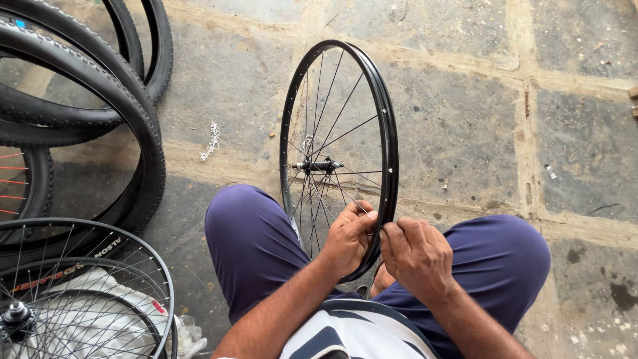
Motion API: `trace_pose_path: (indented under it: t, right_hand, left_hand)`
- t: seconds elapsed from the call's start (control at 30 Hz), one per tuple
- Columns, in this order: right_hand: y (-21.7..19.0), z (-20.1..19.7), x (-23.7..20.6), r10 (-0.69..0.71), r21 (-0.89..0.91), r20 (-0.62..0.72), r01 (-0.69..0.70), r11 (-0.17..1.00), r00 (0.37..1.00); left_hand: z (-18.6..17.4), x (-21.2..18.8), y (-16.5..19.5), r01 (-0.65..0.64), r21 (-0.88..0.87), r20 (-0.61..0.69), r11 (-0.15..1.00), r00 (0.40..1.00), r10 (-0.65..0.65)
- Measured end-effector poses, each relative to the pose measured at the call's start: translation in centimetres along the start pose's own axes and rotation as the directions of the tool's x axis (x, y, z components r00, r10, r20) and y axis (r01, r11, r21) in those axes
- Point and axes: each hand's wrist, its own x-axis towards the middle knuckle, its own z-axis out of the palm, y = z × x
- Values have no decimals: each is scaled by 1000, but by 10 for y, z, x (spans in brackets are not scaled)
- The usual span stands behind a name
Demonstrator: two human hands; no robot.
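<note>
From the head camera, a bare black bicycle wheel (339, 159) stood upright on the stone floor (465, 133) between the person's knees, its hub (318, 165) level; the left hand (349, 236) was closed around the near rim, fingers among the spokes; the right hand (417, 256) pinched the same rim just beside it, fingertips curled tight; black tyres (100, 100) and another spoked wheel (80, 292) lay well apart on the left.
</note>
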Motion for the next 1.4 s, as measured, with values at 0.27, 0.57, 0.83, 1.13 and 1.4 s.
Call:
trace_pose_path:
  t: [0.27, 0.57, 0.83, 1.13, 1.4]
  right_hand:
    - [1, -5, 7, 124, 175, 48, -130, 976, 991]
    - [1, -8, 13, 110, 185, 60, -119, 975, 992]
    - [-1, -9, 13, 72, 156, 1, -71, 985, 997]
    - [3, -3, 7, 127, 214, 37, -132, 968, 991]
    - [3, -1, 7, 178, 251, 56, -186, 950, 983]
  left_hand:
    - [4, -1, 1, -15, -13, -6, 1000, 1000, 15]
    - [4, -1, 1, -38, -20, 19, 999, 999, 39]
    - [-4, 2, -5, -87, -9, -13, 996, 996, 87]
    - [1, -3, 2, -50, -46, 28, 998, 998, 51]
    - [4, -3, 5, -35, -84, 51, 996, 998, 39]
